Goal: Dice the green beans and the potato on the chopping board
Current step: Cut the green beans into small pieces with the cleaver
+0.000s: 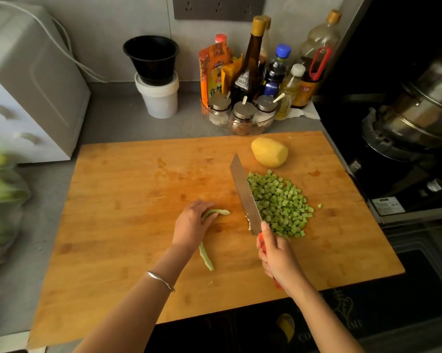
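Two bare forearms reach in from the bottom edge, the left one wearing a thin silver bangle (161, 278). On the wide wooden chopping board (125, 238) the left hand (192, 222) curls its fingers down over a long, pale green bean (221, 212), pinning it flat; one end pokes out past the fingertips and a further length trails back beside the wrist, though whether that is the same pod I cannot tell. The right hand (278, 256) is wrapped tight round the red handle of a broad steel cleaver (244, 194), whose blade rests against the left edge of a heap of diced green beans (281, 202). A whole peeled yellow potato (269, 152) sits just behind the heap. Beyond the board, a clear glass bowl (268, 123) holds three metal-lidded spice jars, with sauce bottles and an orange pouch crowded behind it. A black plastic bowl (151, 57) is stacked on a white tub (160, 98). The grey counter carries a white appliance (24, 85) at left and a bag of greens (1, 200); a steel pot (418, 105) stands on the dark stove at right.
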The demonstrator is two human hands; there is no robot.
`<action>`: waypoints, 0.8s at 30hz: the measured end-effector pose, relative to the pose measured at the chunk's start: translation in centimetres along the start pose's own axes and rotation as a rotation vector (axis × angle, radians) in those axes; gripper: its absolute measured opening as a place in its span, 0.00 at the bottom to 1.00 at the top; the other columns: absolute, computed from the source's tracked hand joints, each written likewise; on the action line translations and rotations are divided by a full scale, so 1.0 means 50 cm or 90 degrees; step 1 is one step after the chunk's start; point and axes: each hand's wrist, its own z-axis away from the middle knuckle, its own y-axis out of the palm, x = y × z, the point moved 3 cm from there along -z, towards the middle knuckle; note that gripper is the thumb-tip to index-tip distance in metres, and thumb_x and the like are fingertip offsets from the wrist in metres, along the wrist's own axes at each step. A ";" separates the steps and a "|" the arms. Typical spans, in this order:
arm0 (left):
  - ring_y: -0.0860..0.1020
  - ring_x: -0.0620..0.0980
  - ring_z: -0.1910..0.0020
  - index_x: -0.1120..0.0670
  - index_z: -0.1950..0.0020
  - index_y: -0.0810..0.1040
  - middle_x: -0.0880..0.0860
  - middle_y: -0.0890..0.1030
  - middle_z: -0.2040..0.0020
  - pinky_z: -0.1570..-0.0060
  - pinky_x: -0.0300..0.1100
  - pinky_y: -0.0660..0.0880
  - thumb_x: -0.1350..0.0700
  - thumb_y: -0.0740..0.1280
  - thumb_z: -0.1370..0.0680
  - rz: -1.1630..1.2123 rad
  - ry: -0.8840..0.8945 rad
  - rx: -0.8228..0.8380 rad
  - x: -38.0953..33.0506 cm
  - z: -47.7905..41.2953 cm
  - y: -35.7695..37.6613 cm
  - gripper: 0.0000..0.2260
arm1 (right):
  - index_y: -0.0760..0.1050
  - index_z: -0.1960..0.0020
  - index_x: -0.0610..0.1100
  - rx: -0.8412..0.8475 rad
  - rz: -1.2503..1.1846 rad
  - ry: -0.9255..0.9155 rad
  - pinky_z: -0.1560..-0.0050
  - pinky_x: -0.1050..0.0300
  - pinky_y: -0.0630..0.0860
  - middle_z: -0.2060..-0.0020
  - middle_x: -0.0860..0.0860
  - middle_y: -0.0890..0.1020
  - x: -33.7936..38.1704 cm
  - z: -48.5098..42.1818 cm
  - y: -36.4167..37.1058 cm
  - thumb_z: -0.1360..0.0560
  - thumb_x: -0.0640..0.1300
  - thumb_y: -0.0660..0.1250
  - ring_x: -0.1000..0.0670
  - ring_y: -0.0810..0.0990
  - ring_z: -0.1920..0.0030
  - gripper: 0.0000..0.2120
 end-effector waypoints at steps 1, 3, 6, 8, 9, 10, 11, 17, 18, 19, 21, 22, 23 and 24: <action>0.78 0.49 0.51 0.52 0.45 0.82 0.49 0.80 0.51 0.55 0.40 0.74 0.54 0.72 0.26 0.006 -0.003 -0.022 0.001 0.004 -0.002 0.10 | 0.67 0.65 0.42 0.006 -0.001 -0.001 0.77 0.61 0.56 0.78 0.51 0.63 0.001 0.002 0.008 0.21 0.62 0.51 0.53 0.60 0.81 0.26; 0.78 0.48 0.53 0.54 0.49 0.83 0.48 0.81 0.53 0.54 0.38 0.74 0.56 0.72 0.26 0.023 -0.016 -0.050 0.006 0.009 -0.005 0.07 | 0.68 0.65 0.43 0.016 0.005 -0.008 0.77 0.62 0.57 0.78 0.52 0.64 0.004 0.004 0.024 0.21 0.63 0.51 0.53 0.61 0.81 0.26; 0.80 0.51 0.54 0.55 0.51 0.84 0.51 0.82 0.55 0.54 0.42 0.76 0.57 0.72 0.26 0.036 -0.033 -0.034 0.004 0.010 0.004 0.05 | 0.68 0.67 0.44 0.018 0.028 -0.023 0.77 0.61 0.58 0.79 0.53 0.65 0.006 0.007 0.041 0.26 0.68 0.51 0.54 0.62 0.80 0.28; 0.80 0.52 0.56 0.56 0.52 0.84 0.52 0.82 0.56 0.55 0.43 0.76 0.58 0.72 0.26 0.041 -0.037 -0.026 -0.003 0.007 0.013 0.05 | 0.67 0.67 0.44 0.017 0.032 -0.025 0.76 0.61 0.58 0.79 0.53 0.65 0.006 0.008 0.048 0.25 0.67 0.51 0.54 0.62 0.80 0.28; 0.79 0.51 0.57 0.56 0.52 0.84 0.52 0.81 0.56 0.56 0.43 0.76 0.59 0.72 0.26 0.044 -0.037 -0.031 -0.007 0.006 0.015 0.04 | 0.67 0.67 0.45 0.015 0.035 -0.024 0.76 0.61 0.58 0.79 0.54 0.65 0.006 0.008 0.050 0.23 0.66 0.51 0.54 0.62 0.80 0.27; 0.79 0.51 0.58 0.56 0.52 0.84 0.52 0.81 0.56 0.57 0.43 0.76 0.59 0.72 0.26 0.047 -0.035 -0.037 -0.009 0.005 0.016 0.04 | 0.67 0.67 0.45 0.012 0.038 -0.023 0.76 0.61 0.58 0.79 0.54 0.65 0.006 0.007 0.051 0.22 0.65 0.51 0.54 0.62 0.80 0.27; 0.79 0.50 0.59 0.56 0.52 0.84 0.52 0.81 0.56 0.57 0.43 0.76 0.59 0.72 0.26 0.047 -0.034 -0.040 -0.010 0.004 0.018 0.04 | 0.67 0.67 0.45 0.009 0.042 -0.022 0.76 0.60 0.58 0.80 0.55 0.65 0.006 0.006 0.050 0.21 0.64 0.51 0.54 0.62 0.80 0.27; 0.78 0.50 0.61 0.57 0.53 0.84 0.51 0.79 0.58 0.60 0.41 0.75 0.60 0.72 0.26 0.045 -0.029 -0.031 -0.008 0.005 0.021 0.04 | 0.67 0.67 0.45 0.009 0.096 0.008 0.74 0.58 0.60 0.82 0.54 0.66 0.005 -0.005 0.059 0.20 0.64 0.50 0.55 0.64 0.80 0.28; 0.77 0.49 0.61 0.57 0.53 0.84 0.51 0.78 0.58 0.61 0.40 0.74 0.60 0.72 0.26 0.041 -0.022 -0.024 -0.007 0.004 0.021 0.04 | 0.67 0.67 0.45 0.006 0.107 0.017 0.73 0.58 0.61 0.82 0.55 0.66 0.010 -0.011 0.064 0.20 0.64 0.50 0.54 0.64 0.80 0.28; 0.77 0.49 0.62 0.57 0.53 0.84 0.50 0.78 0.58 0.61 0.39 0.73 0.60 0.72 0.26 0.035 -0.014 -0.016 -0.006 0.003 0.022 0.03 | 0.67 0.67 0.45 0.003 0.110 0.028 0.73 0.57 0.61 0.82 0.55 0.65 0.017 -0.020 0.068 0.20 0.64 0.49 0.54 0.64 0.80 0.28; 0.77 0.48 0.62 0.57 0.54 0.83 0.50 0.77 0.58 0.62 0.37 0.72 0.60 0.72 0.26 0.024 -0.009 -0.005 -0.003 0.003 0.022 0.03 | 0.66 0.67 0.45 0.003 0.101 0.044 0.74 0.58 0.60 0.81 0.55 0.66 0.028 -0.040 0.072 0.20 0.65 0.49 0.53 0.64 0.79 0.28; 0.77 0.49 0.62 0.57 0.54 0.83 0.50 0.78 0.58 0.61 0.38 0.73 0.60 0.72 0.26 0.021 -0.011 -0.007 -0.002 0.003 0.022 0.03 | 0.67 0.67 0.45 0.001 0.101 0.045 0.74 0.58 0.60 0.80 0.55 0.66 0.032 -0.048 0.072 0.20 0.65 0.49 0.52 0.64 0.79 0.28; 0.77 0.49 0.61 0.56 0.53 0.83 0.51 0.78 0.58 0.61 0.40 0.74 0.59 0.72 0.26 0.020 -0.014 -0.009 -0.002 0.003 0.022 0.03 | 0.67 0.66 0.45 -0.007 0.109 0.040 0.74 0.59 0.60 0.79 0.54 0.67 0.032 -0.055 0.070 0.21 0.65 0.49 0.52 0.65 0.78 0.28; 0.78 0.49 0.61 0.56 0.53 0.83 0.51 0.79 0.58 0.61 0.41 0.75 0.59 0.72 0.26 0.022 -0.016 -0.009 -0.003 0.002 0.022 0.04 | 0.68 0.66 0.45 -0.020 0.121 0.028 0.73 0.58 0.60 0.78 0.54 0.67 0.030 -0.058 0.066 0.21 0.66 0.49 0.52 0.65 0.78 0.28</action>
